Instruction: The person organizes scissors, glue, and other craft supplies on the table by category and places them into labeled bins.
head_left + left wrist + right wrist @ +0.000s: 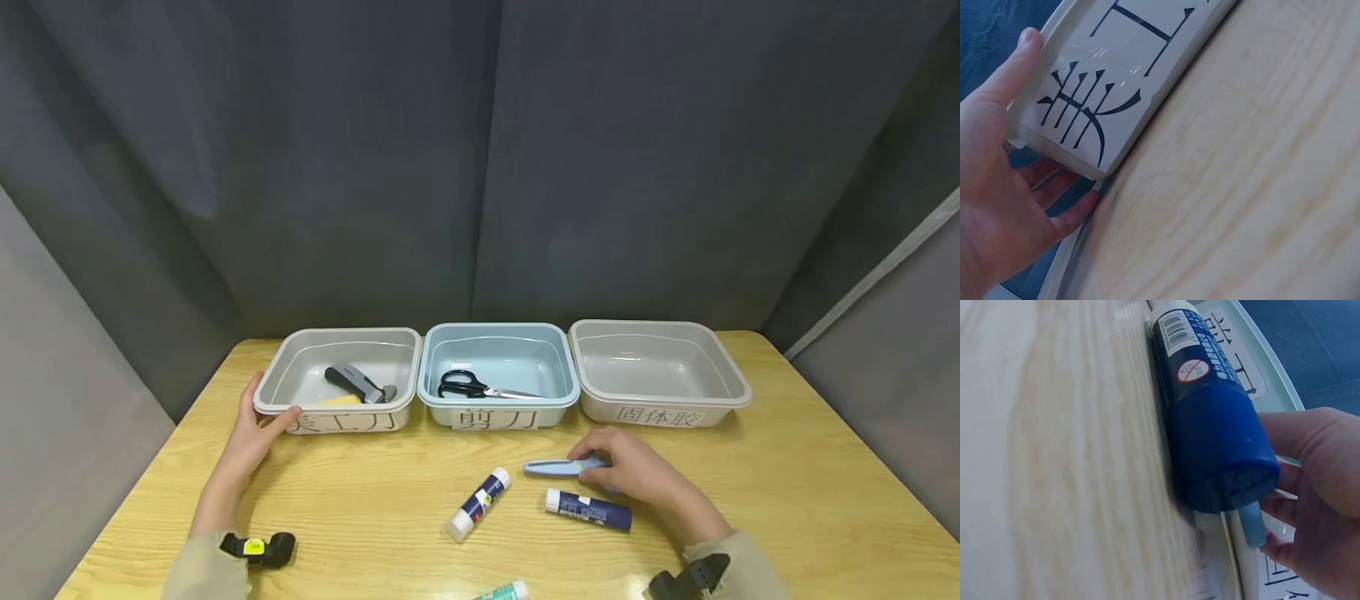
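Note:
My left hand (250,437) holds the left corner of a light grey bin (414,350). Its thumb lies along the front rim, while the other fingers reach round the side below. In that bin lie a grey-and-black utility knife (356,382) and a yellow item (341,400). Over the table, my right hand (637,471) pinches what looks like light-blue plastic scissors (547,467); the fingers hide their middle. Just in front is a dark blue glue stick (592,511), which fills much of the right wrist view. Another glue stick (480,502) lies further left.
A light blue bin (498,333) with black-handled scissors (468,384) stands in the middle. To its right is another grey bin (660,333). All bear labels. A teal tube (506,592) shows at the bottom edge. Dark curtains hang behind the table (360,517).

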Demonstrator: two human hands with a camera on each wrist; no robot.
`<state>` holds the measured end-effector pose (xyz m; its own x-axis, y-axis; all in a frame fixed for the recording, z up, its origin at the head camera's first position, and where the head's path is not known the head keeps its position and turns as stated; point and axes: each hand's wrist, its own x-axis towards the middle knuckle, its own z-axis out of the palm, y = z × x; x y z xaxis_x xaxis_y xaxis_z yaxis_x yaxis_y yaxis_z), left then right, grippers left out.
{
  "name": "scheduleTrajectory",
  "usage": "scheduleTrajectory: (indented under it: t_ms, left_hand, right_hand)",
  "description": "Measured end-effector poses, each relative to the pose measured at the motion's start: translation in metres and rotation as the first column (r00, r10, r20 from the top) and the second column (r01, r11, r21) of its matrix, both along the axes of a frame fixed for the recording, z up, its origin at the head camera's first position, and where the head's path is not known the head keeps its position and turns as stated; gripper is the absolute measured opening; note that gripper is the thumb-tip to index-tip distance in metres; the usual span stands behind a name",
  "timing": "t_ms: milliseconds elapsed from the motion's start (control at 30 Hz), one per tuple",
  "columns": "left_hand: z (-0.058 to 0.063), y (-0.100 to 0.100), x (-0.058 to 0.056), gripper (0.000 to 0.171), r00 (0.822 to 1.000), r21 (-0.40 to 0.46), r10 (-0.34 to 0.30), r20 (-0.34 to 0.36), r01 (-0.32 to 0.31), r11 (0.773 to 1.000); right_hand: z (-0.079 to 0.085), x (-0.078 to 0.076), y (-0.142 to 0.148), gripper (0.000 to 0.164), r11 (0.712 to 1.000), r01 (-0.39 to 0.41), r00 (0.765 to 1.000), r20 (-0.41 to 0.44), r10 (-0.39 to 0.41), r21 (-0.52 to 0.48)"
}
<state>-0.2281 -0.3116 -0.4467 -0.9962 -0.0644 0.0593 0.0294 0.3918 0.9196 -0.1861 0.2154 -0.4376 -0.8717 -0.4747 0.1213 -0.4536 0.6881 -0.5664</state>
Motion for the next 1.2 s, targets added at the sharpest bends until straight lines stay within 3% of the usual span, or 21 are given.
scheduleTrajectory:
  t_ms: [433, 1200]
  left_hand:
    - [0.0, -0.001, -0.003, 0.093, 1.0, 0.012, 0.007, 0.011, -0.007, 1.0]
    - [0.003, 0.001, -0.003, 0.093, 1.0, 0.015, 0.014, 0.017, -0.014, 1.0]
  right_hand:
    - [0.011, 0.002, -0.011, 0.023, 1.0, 0.004, 0.979, -0.203, -0.002, 0.01]
    - [0.026, 0.003, -0.02, 0.026, 0.998, 0.032, 0.964, -0.261, -0.047, -0.062]
